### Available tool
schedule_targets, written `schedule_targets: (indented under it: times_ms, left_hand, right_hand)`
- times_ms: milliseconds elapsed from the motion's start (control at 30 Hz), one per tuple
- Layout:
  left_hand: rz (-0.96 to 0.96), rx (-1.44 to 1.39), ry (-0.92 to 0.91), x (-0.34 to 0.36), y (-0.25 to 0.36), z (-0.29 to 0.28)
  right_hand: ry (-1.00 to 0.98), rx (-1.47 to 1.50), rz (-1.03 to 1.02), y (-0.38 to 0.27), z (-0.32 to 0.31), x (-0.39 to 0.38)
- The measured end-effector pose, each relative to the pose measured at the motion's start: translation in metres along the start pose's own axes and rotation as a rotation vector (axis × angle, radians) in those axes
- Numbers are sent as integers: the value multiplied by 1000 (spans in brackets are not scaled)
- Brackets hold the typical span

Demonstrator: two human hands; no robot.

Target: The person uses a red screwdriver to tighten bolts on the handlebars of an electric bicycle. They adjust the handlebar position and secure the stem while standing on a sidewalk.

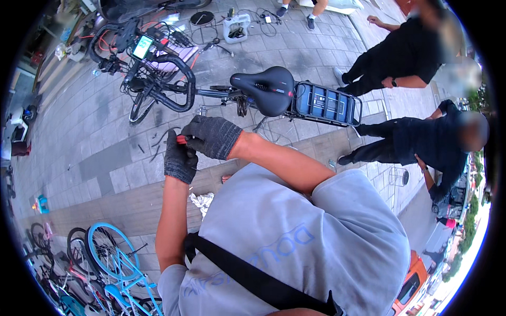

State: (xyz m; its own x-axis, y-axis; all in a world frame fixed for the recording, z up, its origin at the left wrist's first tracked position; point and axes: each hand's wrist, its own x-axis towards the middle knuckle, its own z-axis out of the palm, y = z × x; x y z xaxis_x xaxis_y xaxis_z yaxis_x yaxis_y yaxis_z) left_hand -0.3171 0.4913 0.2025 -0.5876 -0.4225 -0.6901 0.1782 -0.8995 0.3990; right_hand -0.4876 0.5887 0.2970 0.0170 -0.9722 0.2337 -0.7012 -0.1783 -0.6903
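Note:
Both my hands wear dark grey knit gloves and meet in front of my chest. A small red piece [182, 139], too small to name, sits between their fingertips. My left hand [180, 160] is closed around it from below. From the right, my right hand [215, 137] reaches in with its fingers closed at the same piece. A thin dark curved strand [167, 131] shows just beyond the fingers; whether it joins the red piece I cannot tell. Past my hands stands a bicycle with a black saddle [266, 89], a lit handlebar display [142, 47] and a rear rack [327, 104].
Parked bicycles, one with a light blue frame [126, 268], crowd the lower left. Two people in dark clothes [400, 52] stand at the right. A whitish jug [236, 28] and a black round disc [202, 18] rest on the paving. Crumpled white material [202, 203] lies nearer me.

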Motion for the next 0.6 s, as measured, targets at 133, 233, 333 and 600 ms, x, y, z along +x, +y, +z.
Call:
schedule_targets:
  times_ms: [133,233,333,600]
  left_hand:
    - [-10,21,9,5,8,6]
    - [-42,-73,174,14,21,4]
    - [-31,22,277,11,37,-3]
    - [209,52,208,18,73,-3]
  right_hand:
    - [-50,-29,-80,20,4,7]
    - [0,-4,-380,40,11,26]
    - [-121,41,-306,54,19,47]
    - [-93,151,-53,72,15,80]
